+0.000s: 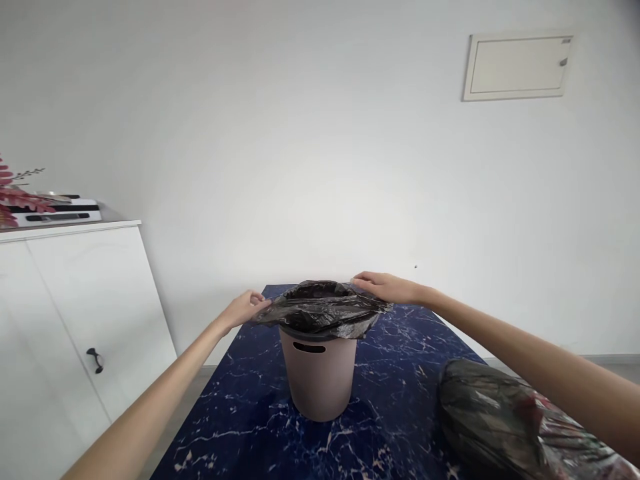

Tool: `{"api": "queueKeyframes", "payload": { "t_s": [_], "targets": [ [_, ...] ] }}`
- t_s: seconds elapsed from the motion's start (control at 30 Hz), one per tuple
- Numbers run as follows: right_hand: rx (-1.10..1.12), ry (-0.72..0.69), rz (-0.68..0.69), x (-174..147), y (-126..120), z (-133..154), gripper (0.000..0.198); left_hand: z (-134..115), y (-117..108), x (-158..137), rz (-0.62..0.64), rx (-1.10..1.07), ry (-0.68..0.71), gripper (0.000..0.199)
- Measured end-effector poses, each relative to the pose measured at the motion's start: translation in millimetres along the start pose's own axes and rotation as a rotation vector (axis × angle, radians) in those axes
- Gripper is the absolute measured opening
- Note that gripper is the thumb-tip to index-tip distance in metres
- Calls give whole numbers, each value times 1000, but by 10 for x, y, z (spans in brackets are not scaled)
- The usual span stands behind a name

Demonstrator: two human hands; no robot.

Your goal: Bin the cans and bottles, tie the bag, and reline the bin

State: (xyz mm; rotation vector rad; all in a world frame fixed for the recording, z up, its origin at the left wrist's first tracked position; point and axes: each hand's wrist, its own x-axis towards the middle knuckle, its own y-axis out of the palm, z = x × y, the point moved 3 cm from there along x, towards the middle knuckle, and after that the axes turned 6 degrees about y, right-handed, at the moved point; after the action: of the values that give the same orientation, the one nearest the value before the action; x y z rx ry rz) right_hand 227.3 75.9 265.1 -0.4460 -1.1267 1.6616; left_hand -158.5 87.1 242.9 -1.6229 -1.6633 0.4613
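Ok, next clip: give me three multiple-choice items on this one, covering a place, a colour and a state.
1. Where does the bin stand?
A. on the blue marbled table
B. on the floor
C. on the white cabinet

2. What colour is the bag over the bin's rim?
A. white
B. black
C. pink

3. What are the left hand and right hand doing?
A. both hang free
B. only one touches the bag
C. each is on an edge of the bag

Answers: 1 A, the bin's base rests on the tabletop. 2 B, dark glossy plastic. 3 C, one hand at each side of the rim.
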Motion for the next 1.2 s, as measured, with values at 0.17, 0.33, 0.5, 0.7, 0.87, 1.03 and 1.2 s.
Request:
{"api": "queueKeyframes", "payload": {
  "t_s": [0.17, 0.33, 0.5, 0.7, 0.87, 1.03, 1.2],
  "targets": [
    [4, -161, -95, -417, -116, 247, 50, -434, -171, -402, -189, -14, 282, 50],
    [-139, -202, 55, -730, -12, 412, 49, -827, -42, -845, -68, 203, 656, 40],
    [-241, -252, 57, -895, 181, 497, 10, -871, 150, -1123, -90, 439, 1000, 11],
    [-239, -226, 150, -979, 484, 351, 7, -610, 383, -1259, -130, 550, 1109, 14],
    [4, -158, 289, -1084, 680, 148, 39, -271, 500, -1269, 73, 479, 899, 34],
    [149, -69, 196, -1166, 574, 39, 39, -237, 302, -1230, -5, 228, 696, 24],
    [305, 57, -76, -1033, 396, 25, 34, -394, 152, -961, -317, -11, 413, 39]
  ]
}}
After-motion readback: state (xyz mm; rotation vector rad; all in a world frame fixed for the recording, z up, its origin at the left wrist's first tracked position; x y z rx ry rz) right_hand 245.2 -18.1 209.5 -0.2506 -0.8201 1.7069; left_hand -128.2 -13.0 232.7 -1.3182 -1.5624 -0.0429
